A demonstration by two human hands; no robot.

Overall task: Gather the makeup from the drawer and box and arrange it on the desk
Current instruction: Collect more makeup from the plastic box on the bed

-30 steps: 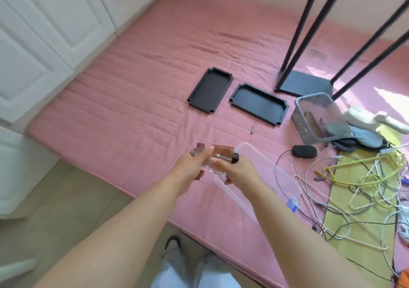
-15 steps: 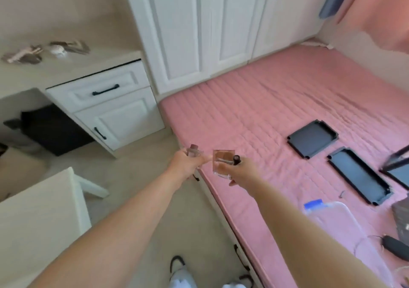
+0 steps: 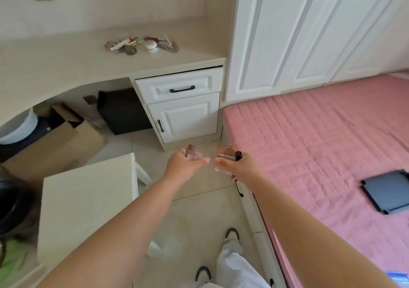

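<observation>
Over the floor, short of the bench [image 3: 66, 66], my left hand [image 3: 186, 166] grips a small bottle [image 3: 192, 153] and my right hand [image 3: 240, 169] a squarer one [image 3: 224, 155], the makeup pile [image 3: 141, 44] near the bench's right edge lying ahead, slightly nearer my left.

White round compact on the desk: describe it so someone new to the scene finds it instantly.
Start at the beige desk left of the white wardrobe; a small pile of makeup lies near its back right corner, above the drawer. The white round compact sits in the pile's right half. It is the only round white piece among slim pinkish tubes and sticks.
</observation>
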